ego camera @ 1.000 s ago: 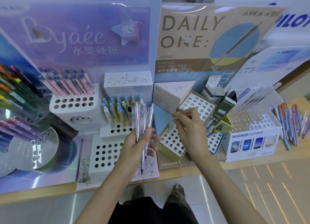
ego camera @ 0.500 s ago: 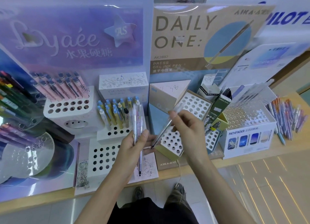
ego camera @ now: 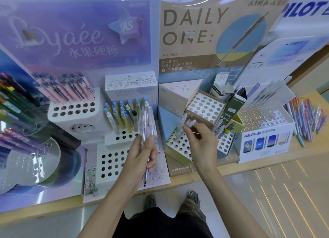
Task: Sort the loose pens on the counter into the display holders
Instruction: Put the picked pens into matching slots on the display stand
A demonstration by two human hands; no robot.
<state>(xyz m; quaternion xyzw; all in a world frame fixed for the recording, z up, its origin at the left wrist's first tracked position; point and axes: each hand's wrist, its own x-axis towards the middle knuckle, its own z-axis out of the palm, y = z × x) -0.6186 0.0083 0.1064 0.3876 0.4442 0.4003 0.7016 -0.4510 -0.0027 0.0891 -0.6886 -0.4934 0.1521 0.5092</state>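
Since half a second ago the right hand [ego camera: 201, 141] has carried one clear pen [ego camera: 181, 126] over the yellow-edged holder [ego camera: 175, 148], pinching its upper end with the fingertips; blur hides whether the tip is in a hole. The left hand [ego camera: 140, 154] grips a bundle of clear pens [ego camera: 146, 123]. Most holes stand empty and many loose pens [ego camera: 306, 116] lie on the counter [ego camera: 313, 153], so I judge that much work is left.

left hand [ego camera: 140, 155] gripping a bunch of clear pens [ego camera: 146, 123] upright-ish, right hand [ego camera: 203, 141] pinching one blurry clear pen [ego camera: 180, 126] over the yellow-edged hole tray [ego camera: 170, 153], messy pile of loose pens [ego camera: 306, 118] on the wooden counter [ego camera: 313, 148] beside the PATHFINDER box [ego camera: 263, 145]
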